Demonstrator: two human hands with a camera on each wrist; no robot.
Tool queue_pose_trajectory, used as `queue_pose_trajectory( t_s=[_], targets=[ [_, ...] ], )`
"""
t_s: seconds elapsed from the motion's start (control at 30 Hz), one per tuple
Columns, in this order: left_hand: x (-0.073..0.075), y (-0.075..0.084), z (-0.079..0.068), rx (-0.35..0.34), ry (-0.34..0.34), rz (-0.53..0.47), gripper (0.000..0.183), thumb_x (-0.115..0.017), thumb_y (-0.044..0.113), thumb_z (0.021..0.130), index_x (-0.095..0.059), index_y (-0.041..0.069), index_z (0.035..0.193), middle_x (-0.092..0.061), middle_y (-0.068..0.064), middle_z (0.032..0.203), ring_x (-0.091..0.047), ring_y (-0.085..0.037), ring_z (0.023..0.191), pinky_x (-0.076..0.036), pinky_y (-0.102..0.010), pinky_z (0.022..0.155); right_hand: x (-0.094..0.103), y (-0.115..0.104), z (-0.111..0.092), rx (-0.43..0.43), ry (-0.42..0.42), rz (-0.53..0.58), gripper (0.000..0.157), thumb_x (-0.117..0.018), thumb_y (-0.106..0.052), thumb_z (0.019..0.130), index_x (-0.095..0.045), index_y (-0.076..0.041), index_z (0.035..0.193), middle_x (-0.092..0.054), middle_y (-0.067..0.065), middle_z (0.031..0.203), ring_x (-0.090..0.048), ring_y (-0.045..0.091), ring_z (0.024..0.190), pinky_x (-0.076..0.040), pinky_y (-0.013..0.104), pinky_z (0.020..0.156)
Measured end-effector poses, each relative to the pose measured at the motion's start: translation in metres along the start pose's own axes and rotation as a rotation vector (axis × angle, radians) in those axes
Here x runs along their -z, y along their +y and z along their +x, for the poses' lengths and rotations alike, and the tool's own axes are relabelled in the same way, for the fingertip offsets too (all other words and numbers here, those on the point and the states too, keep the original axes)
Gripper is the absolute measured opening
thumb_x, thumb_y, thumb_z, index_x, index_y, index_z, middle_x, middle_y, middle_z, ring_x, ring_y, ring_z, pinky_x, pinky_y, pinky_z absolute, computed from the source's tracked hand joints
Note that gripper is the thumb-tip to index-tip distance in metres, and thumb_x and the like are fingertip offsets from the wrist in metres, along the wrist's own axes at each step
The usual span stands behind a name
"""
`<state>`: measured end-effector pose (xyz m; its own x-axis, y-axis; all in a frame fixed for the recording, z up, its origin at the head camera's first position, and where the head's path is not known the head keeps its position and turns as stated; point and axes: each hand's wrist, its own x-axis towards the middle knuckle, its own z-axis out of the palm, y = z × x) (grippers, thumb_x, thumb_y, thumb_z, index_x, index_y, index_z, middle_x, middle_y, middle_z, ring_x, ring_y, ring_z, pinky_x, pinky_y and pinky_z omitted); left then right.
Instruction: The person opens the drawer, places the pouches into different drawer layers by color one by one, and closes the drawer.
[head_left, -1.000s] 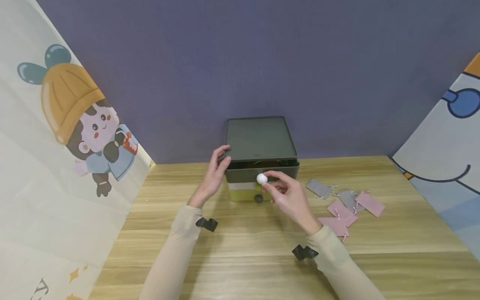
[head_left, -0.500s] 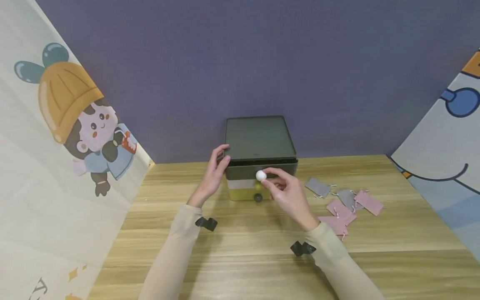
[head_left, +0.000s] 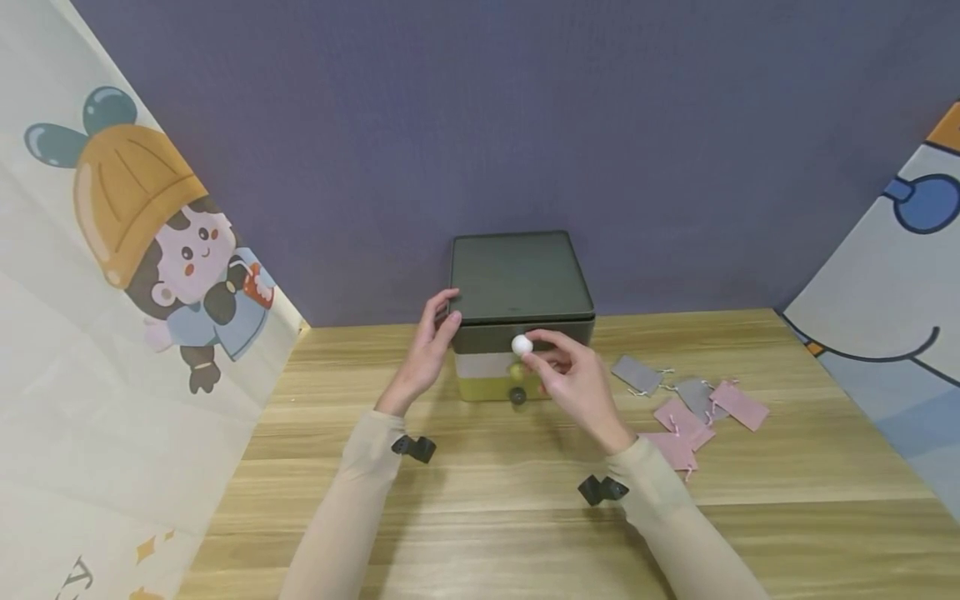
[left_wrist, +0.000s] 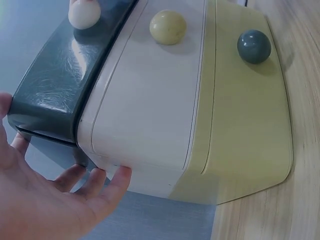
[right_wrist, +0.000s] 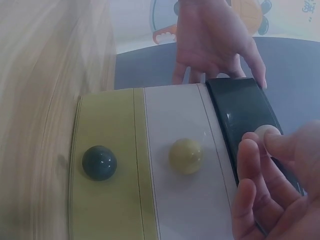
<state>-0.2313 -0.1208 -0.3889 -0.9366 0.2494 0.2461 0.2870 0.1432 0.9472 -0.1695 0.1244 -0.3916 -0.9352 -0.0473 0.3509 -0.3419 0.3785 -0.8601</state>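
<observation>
A small desktop drawer cabinet (head_left: 517,275) stands against the back wall. Its drawers are dark green at the top, white in the middle and yellow at the bottom. My right hand (head_left: 573,379) pinches the white knob (head_left: 522,345) of the top drawer (left_wrist: 55,75) between thumb and fingertips. That drawer looks nearly flush with the cabinet front. My left hand (head_left: 427,354) rests against the cabinet's left side, its thumb near the top front corner and its fingers along the side wall. The yellow knob (right_wrist: 186,156) and the dark knob (right_wrist: 99,163) lie below, untouched.
Several drawstring pouches, among them a grey pouch (head_left: 636,374) and a pink pouch (head_left: 739,405), lie on the wooden table (head_left: 480,508) right of the cabinet. A blue-purple wall (head_left: 517,125) rises behind, with printed panels at either side.
The top drawer has slid inward, and the dark gap under the cabinet's top has narrowed. My right hand has moved forward with the knob, while the left hand has stayed in place.
</observation>
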Motion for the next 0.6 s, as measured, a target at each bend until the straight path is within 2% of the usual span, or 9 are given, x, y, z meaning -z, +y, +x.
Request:
queue_pose_trajectory(
  t_s=[0.17,0.23,0.33,0.43,0.47,0.53,0.6],
  targets=[
    [-0.0038,-0.002,0.0,-0.04,0.021,0.029,0.049,-0.042,0.029,0.115,-0.035,0.016,0.162,-0.024,-0.023,0.172,-0.031,-0.044,0.156,-0.031,-0.062,0.127,-0.0001,0.0016,0.0023,0.01,0.012,-0.007,0.032,-0.078,-0.009,0.097,-0.074,-0.014,0.128,-0.083,0.013,0.091,-0.066,0.011,0.054,-0.053,0.024,0.051],
    [-0.0048,-0.0027,-0.0005,-0.048,0.033,0.03,0.048,-0.041,0.027,0.115,-0.036,0.015,0.161,-0.025,-0.023,0.171,-0.034,-0.042,0.153,-0.033,-0.058,0.127,-0.0003,0.0022,0.0027,0.011,0.009,-0.006,0.032,-0.078,-0.011,0.097,-0.074,-0.015,0.128,-0.083,0.012,0.092,-0.066,0.011,0.054,-0.054,0.025,0.051],
    [-0.0045,-0.0019,-0.0008,-0.057,0.047,0.01,0.045,-0.042,0.024,0.115,-0.039,0.012,0.158,-0.03,-0.023,0.166,-0.043,-0.039,0.138,-0.044,-0.047,0.108,-0.0007,0.003,0.0036,0.017,-0.009,0.007,0.031,-0.077,-0.012,0.099,-0.074,-0.014,0.13,-0.083,0.013,0.096,-0.068,0.011,0.056,-0.056,0.026,0.053],
    [-0.0032,0.0004,0.0003,-0.057,0.05,0.003,0.045,-0.043,0.024,0.115,-0.04,0.013,0.158,-0.032,-0.023,0.165,-0.046,-0.036,0.13,-0.042,-0.04,0.092,-0.0007,0.0034,0.0049,0.021,-0.02,0.025,0.031,-0.075,-0.011,0.1,-0.073,-0.012,0.132,-0.083,0.015,0.098,-0.071,0.017,0.059,-0.058,0.028,0.054],
    [-0.0027,0.0018,0.0007,-0.053,0.048,0.008,0.045,-0.043,0.026,0.115,-0.039,0.014,0.159,-0.031,-0.023,0.166,-0.046,-0.036,0.132,-0.042,-0.04,0.093,-0.0007,0.0037,0.0053,0.02,-0.02,0.031,0.032,-0.074,-0.01,0.1,-0.073,-0.011,0.132,-0.083,0.015,0.098,-0.071,0.02,0.06,-0.059,0.028,0.055],
    [-0.002,0.0038,0.0013,-0.033,0.048,0.02,0.049,-0.043,0.03,0.115,-0.036,0.017,0.162,-0.03,-0.022,0.168,-0.043,-0.036,0.142,-0.045,-0.046,0.104,-0.0003,0.0029,0.0059,0.018,-0.016,0.031,0.032,-0.074,-0.009,0.1,-0.073,-0.011,0.132,-0.083,0.015,0.098,-0.072,0.028,0.061,-0.059,0.029,0.055],
    [-0.0016,0.0052,0.0013,-0.003,0.053,0.022,0.055,-0.043,0.035,0.115,-0.03,0.019,0.165,-0.027,-0.023,0.17,-0.036,-0.038,0.153,-0.041,-0.054,0.118,-0.0002,0.0022,0.0065,0.015,-0.015,0.023,0.031,-0.075,-0.01,0.1,-0.073,-0.012,0.131,-0.083,0.014,0.097,-0.072,0.034,0.062,-0.059,0.029,0.055]
  ],
)
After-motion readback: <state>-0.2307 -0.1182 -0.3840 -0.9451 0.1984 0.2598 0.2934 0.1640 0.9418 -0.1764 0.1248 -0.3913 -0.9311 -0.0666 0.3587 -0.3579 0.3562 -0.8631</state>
